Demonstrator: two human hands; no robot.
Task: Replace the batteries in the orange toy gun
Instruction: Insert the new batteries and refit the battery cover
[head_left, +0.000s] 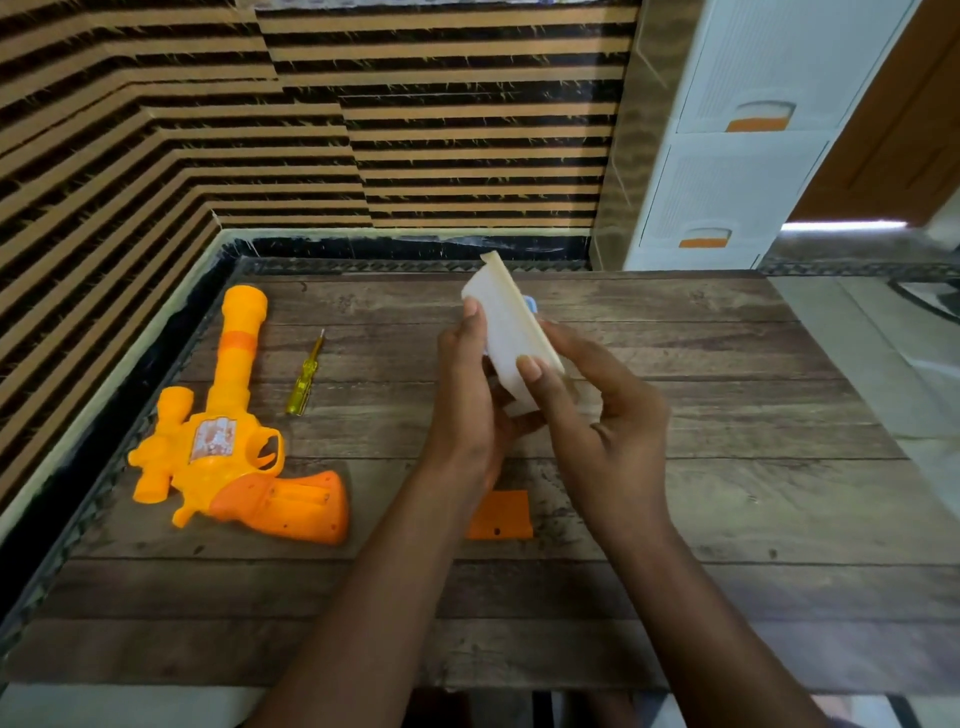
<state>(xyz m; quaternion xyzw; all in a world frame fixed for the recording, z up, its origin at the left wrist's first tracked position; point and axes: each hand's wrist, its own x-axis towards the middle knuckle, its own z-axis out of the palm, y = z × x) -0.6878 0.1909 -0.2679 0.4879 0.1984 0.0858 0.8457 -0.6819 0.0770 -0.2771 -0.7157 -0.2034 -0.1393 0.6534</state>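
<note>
Person, two limbs in view. Left forearm (374, 587), right forearm (691, 597): bare up to the frame edge. Left hand (467, 410), right hand (613, 415): bare; fingernails short, plain.

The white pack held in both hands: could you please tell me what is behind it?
A small blue piece peeks out beside the white pack; the pack and fingers cover the rest, so what it is cannot be told.

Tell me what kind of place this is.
Likely a room in a home: a wood-look table in a corner of striped wall tiles, with a white plastic drawer unit beside it.
</note>
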